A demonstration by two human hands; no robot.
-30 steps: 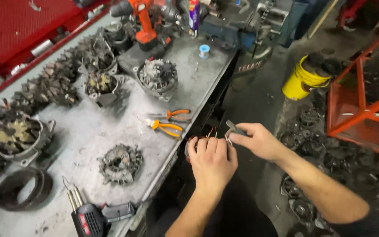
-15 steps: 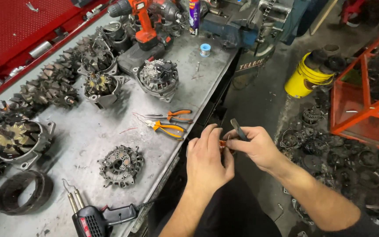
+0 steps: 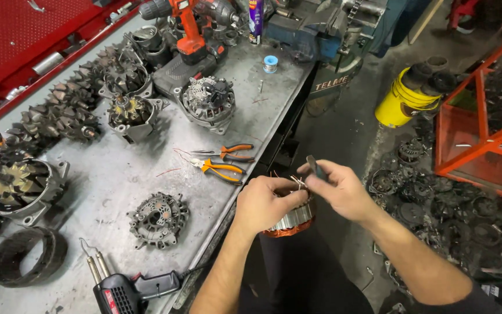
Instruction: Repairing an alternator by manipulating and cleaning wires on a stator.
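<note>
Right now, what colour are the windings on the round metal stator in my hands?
Copper-orange windings, clearest in the head view.

Left hand [image 3: 265,203]: grips the ring-shaped steel stator with copper windings [image 3: 289,224].
Right hand [image 3: 341,189]: pinches a small dark tool [image 3: 315,167] over the stator's wire leads.
Workbench: orange-handled pliers [image 3: 225,170] lie near.

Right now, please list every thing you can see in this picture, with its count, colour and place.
stator: one, metal ring with copper windings, held off the bench edge
small dark tool: one, in the right hand
pliers: two, orange handles, bench middle
end cover: one, grey, bench front
soldering gun: one, black and red, bench front edge
alternator: one, grey, bench rear
drill: one, orange and black, bench rear
rotors: a row, dark, bench left
bucket: one, yellow, floor
frame: one, orange, floor right
bench: one, grey metal
left hand: on the stator
right hand: over the stator wires
</note>
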